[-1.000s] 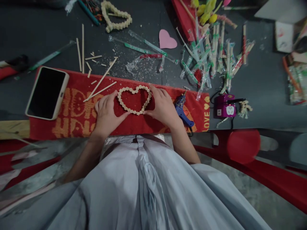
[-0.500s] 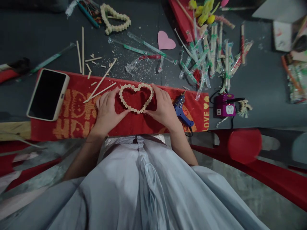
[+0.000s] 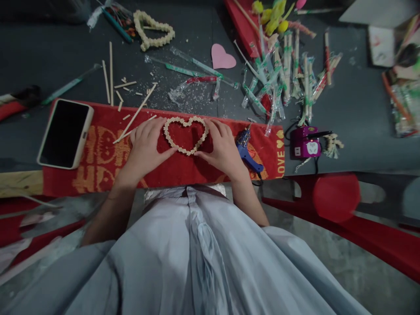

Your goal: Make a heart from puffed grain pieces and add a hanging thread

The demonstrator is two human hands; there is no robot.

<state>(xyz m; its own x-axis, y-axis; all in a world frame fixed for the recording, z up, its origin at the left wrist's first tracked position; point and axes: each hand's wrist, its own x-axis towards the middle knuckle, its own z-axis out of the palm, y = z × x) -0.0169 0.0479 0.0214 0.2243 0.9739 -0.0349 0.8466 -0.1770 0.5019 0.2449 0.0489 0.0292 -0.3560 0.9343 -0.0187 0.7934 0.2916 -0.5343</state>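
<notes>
A heart-shaped frame (image 3: 168, 137) made of short pale wooden stick pieces is between my hands over a red towel (image 3: 183, 173). My left hand (image 3: 147, 146) grips its left side, with the thumb at the lower edge. On the other side my right hand (image 3: 223, 148) holds it the same way, thumb near the bottom point. A blue glue gun (image 3: 247, 153) lies on the towel just right of my right hand. Thin wooden sticks (image 3: 137, 111) lie beside my left hand, partly covered by its fingers.
A phone (image 3: 65, 133) rests on the towel's left end. Farther back are another heart-shaped frame (image 3: 157, 41), a pink paper heart (image 3: 223, 57) and plastic-wrapped sticks (image 3: 287, 65). A purple box (image 3: 306, 142) with cables stands at right. Pliers-like red handles (image 3: 13, 107) lie far left.
Both hands keep hold of the heart frame, almost in the same place. The view has shifted slightly, and my left hand covers a little more of the lower stick.
</notes>
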